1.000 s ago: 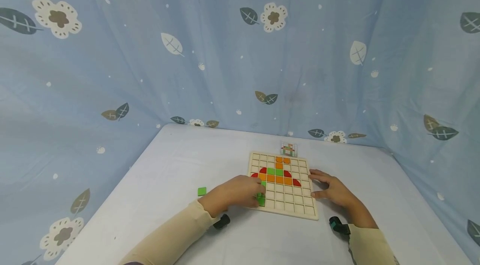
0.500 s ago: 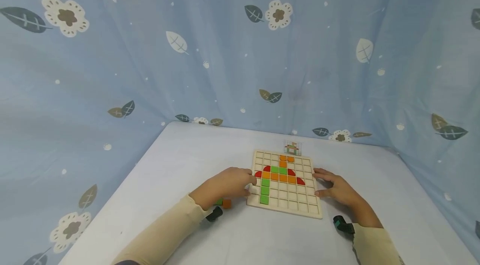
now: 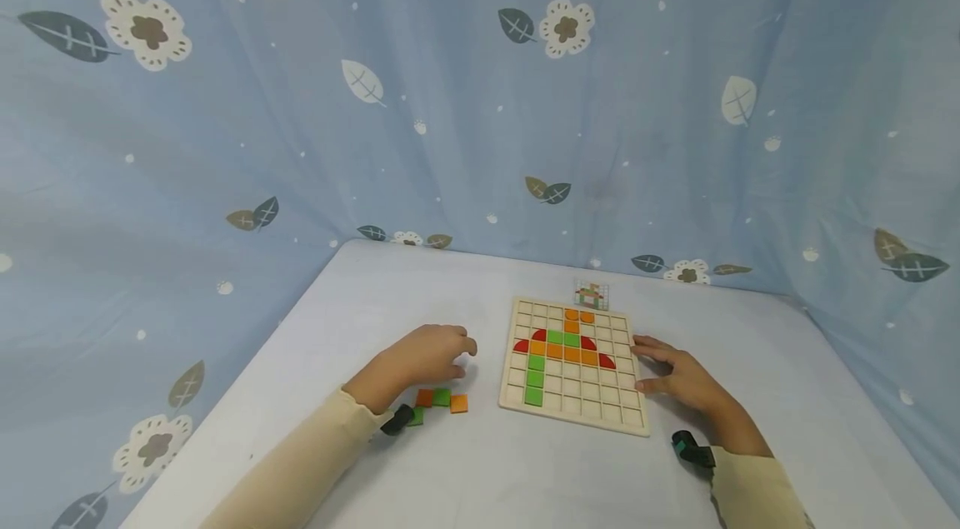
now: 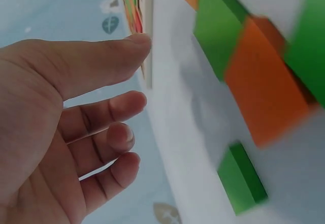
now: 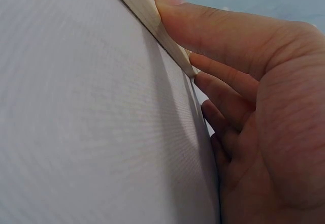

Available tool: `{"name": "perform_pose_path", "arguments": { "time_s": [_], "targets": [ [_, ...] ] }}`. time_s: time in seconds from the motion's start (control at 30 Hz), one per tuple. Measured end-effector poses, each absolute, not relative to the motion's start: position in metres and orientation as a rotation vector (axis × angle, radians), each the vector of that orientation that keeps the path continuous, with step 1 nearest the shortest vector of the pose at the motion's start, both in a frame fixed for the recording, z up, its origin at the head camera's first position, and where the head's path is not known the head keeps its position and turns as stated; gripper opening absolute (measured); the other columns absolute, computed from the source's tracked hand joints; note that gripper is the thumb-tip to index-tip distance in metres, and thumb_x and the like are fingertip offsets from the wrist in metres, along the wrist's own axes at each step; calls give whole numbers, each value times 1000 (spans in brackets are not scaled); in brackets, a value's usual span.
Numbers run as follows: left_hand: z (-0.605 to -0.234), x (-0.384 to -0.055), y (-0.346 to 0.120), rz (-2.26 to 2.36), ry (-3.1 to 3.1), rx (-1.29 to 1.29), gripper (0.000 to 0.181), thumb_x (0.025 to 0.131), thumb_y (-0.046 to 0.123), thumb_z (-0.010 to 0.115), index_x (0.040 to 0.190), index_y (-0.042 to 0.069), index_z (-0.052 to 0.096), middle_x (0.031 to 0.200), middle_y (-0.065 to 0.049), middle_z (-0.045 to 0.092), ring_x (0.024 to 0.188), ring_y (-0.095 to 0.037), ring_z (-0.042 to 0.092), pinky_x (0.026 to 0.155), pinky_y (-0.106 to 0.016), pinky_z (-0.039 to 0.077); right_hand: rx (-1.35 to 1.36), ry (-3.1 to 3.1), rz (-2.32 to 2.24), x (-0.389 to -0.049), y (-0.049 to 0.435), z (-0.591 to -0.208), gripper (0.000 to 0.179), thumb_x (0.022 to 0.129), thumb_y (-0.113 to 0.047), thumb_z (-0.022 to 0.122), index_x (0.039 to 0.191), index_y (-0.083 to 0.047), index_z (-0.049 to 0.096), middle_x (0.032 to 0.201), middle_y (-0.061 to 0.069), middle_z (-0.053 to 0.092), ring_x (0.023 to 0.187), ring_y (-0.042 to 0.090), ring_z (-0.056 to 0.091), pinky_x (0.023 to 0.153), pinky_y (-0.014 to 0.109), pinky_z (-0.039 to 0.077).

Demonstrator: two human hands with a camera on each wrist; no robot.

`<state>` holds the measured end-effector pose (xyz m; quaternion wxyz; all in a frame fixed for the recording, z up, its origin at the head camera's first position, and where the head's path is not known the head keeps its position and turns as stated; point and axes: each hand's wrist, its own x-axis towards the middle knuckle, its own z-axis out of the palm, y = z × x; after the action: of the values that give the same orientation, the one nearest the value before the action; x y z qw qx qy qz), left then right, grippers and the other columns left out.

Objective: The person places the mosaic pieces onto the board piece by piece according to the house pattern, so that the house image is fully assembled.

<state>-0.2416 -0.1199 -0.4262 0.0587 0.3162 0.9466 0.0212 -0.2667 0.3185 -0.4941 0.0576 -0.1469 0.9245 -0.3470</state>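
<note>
My left hand [image 3: 423, 358] hovers over the table left of the board, its fingers loosely bent and nothing between them. Just below it lie an orange tile [image 3: 425, 397], a green tile [image 3: 442, 397] and a second orange tile [image 3: 459, 404]. Another green tile [image 3: 416, 416] is partly hidden by the wrist. A separate green tile [image 4: 241, 178] sits apart in the left wrist view. My right hand [image 3: 678, 379] touches the right edge of the wooden grid board [image 3: 592, 411], thumb and fingertips against its side. Red, orange and green pieces form a pattern on the board.
A small picture card [image 3: 592, 294] with a coloured grid lies behind the board. White cloth [image 3: 420, 479] covers the table. A blue patterned curtain [image 3: 450, 96] hangs along the back and sides.
My left hand has drawn away from the board to the left, uncovering the column of green tiles there and coming above the loose tiles. My right hand stays at the board's edge.
</note>
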Motion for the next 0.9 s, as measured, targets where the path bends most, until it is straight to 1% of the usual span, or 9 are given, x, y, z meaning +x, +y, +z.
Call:
{"name": "perform_pose_path", "arguments": {
  "time_s": [0.27,0.43,0.53,0.67,0.8,0.9],
  "targets": [
    [-431,-241,-138,105,2875,875,33,83,27,79,114,19,71,108,4,65,94,-13,61,88,-37,50,-452,2807,-1063,-267,322,-495,73,73,-34,84,133,-1,59,149,21,37,137,48,24,104,67,22],
    [-435,-240,-155,115,2879,838,34,80,25,81,111,19,71,99,6,63,81,-10,56,82,-34,50,-482,2802,-1071,-268,322,-498,73,73,-34,84,133,-1,59,149,21,37,137,49,24,104,67,22],
    [-435,-240,-164,126,2878,797,38,77,27,83,112,19,70,97,7,61,78,-9,53,80,-34,49,-483,2801,-1082,-268,321,-498,73,72,-34,85,132,-1,59,149,21,38,137,49,24,104,67,22],
    [-431,-238,-173,164,2873,716,44,74,29,86,114,18,70,100,7,62,82,-9,54,84,-35,49,-469,2810,-1069,-267,320,-497,73,72,-34,84,132,-2,59,149,21,38,137,48,24,104,67,22],
    [-429,-236,-182,196,2877,653,49,71,29,88,116,18,70,99,8,62,81,-9,53,82,-34,48,-472,2818,-1058,-267,320,-497,72,72,-34,84,132,-2,60,148,20,39,137,48,25,103,68,23],
    [-429,-236,-187,205,2882,628,49,71,30,88,115,19,70,98,8,62,82,-9,54,80,-33,48,-477,2812,-1077,-267,320,-497,71,72,-33,84,132,-2,60,148,20,39,137,48,25,103,68,22]
  ]
}}
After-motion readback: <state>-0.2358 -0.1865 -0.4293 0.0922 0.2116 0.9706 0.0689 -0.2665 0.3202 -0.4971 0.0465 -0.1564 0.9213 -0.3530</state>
